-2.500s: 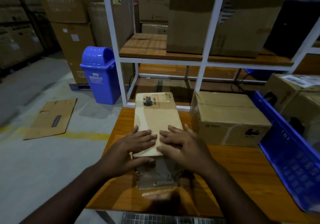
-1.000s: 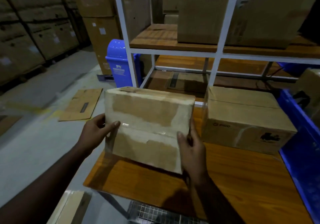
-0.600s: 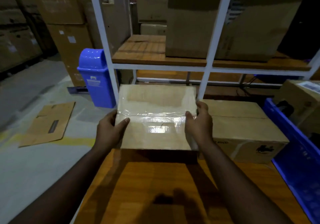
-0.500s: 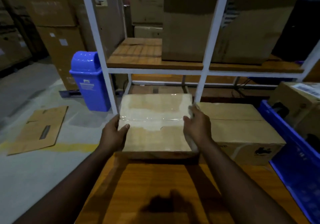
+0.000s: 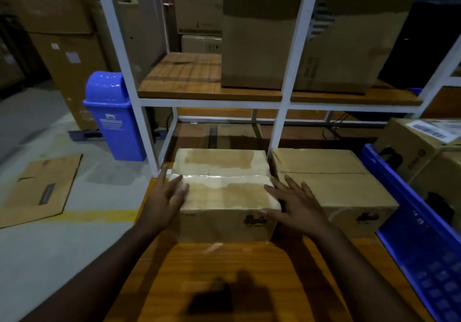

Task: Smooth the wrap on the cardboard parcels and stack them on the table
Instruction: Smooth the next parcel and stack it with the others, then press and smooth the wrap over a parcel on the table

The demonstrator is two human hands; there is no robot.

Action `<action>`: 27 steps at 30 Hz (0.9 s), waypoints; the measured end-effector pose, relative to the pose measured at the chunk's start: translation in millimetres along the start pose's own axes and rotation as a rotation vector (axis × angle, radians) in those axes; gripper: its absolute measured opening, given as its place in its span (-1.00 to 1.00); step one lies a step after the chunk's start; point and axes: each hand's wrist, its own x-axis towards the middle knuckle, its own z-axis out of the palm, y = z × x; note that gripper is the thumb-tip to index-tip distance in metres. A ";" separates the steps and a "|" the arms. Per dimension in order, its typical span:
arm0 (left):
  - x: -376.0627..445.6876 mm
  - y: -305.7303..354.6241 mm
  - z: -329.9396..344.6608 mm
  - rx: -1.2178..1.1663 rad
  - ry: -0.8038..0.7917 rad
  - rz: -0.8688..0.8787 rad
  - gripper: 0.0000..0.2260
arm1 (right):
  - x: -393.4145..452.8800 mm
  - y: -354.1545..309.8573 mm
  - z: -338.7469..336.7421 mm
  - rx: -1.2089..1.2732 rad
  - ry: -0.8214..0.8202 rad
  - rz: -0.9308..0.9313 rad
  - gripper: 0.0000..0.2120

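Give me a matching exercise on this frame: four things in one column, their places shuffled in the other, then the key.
Things
1. wrapped parcel
2. blue bin
3. flattened carton
4. tall brown box

Places
A. lying flat on the floor, left of the table
B. standing on the wooden shelf above the table
C. on the table between the left hand and right hand
D. upright on the floor beside the white shelf frame

Pairs: 1-C, 2-D, 3-A, 4-B
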 end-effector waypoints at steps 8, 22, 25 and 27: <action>8.1 7.2 3.6 0.279 -0.382 0.183 -0.19 | -9.5 9.7 0.0 0.058 0.045 0.001 -0.23; 11.2 24.6 6.3 0.307 -0.460 0.189 -0.27 | -7.8 31.5 1.4 0.062 0.057 -0.024 -0.19; -1.1 39.4 9.3 0.461 -0.431 0.145 -0.31 | -9.0 34.7 2.0 0.072 0.095 -0.046 -0.20; -15.4 54.4 10.1 0.480 -0.338 0.166 -0.42 | -13.7 32.8 0.4 0.060 0.104 -0.058 -0.19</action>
